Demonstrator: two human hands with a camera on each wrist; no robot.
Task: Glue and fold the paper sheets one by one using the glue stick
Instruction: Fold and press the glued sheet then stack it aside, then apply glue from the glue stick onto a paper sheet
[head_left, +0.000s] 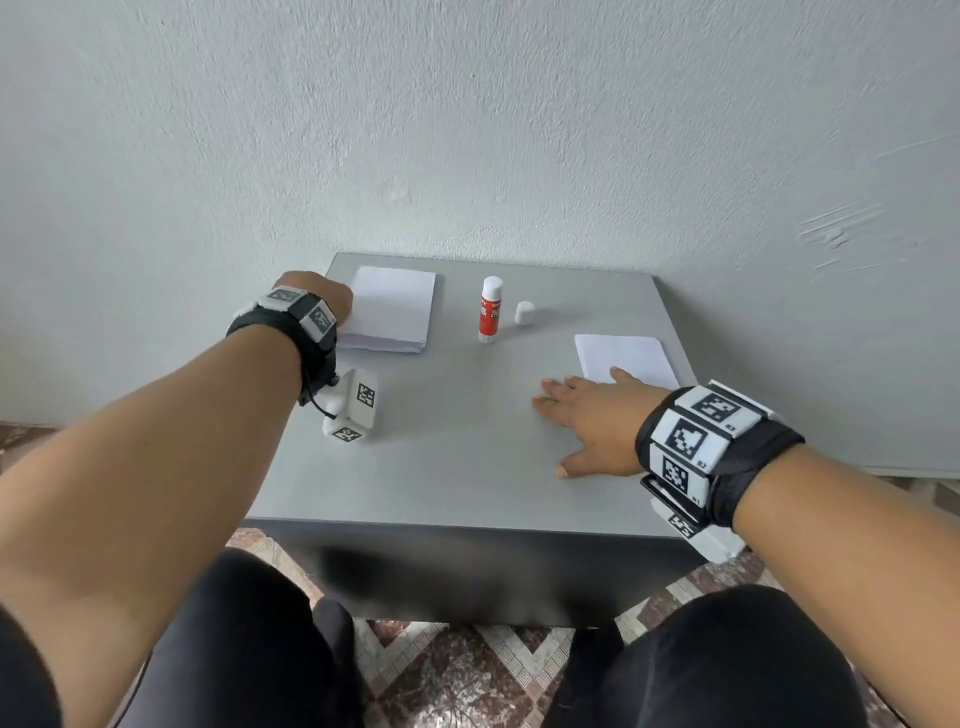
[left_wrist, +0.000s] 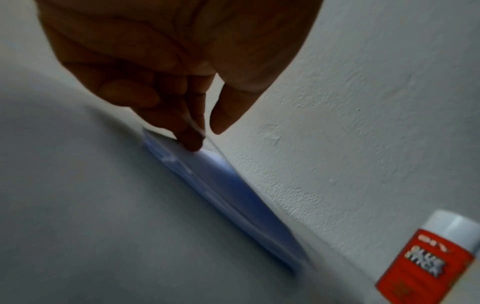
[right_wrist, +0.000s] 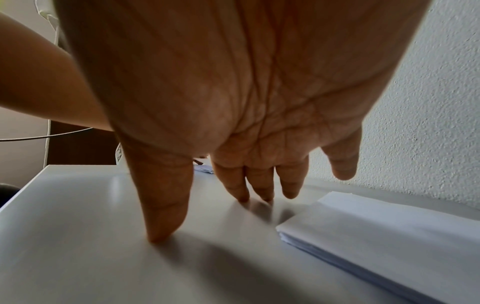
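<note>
Grey bench (head_left: 457, 467) stood against a pale rough wall (head_left: 519, 130). Near its middle the glue stick (head_left: 490, 310) stood upright, its long axis vertical and the uncapped tip up. Just right of the glue stick stood its white cap (head_left: 524, 313). Left of the glue stick lay the paper stack (head_left: 389, 306); there the left hand (left_wrist: 182, 82) pinched the edge of the top sheet. Further right lay the folded sheets (head_left: 623, 358). Beside them the right hand (head_left: 587, 421) rested flat, its fingers spread and holding nothing.
</note>
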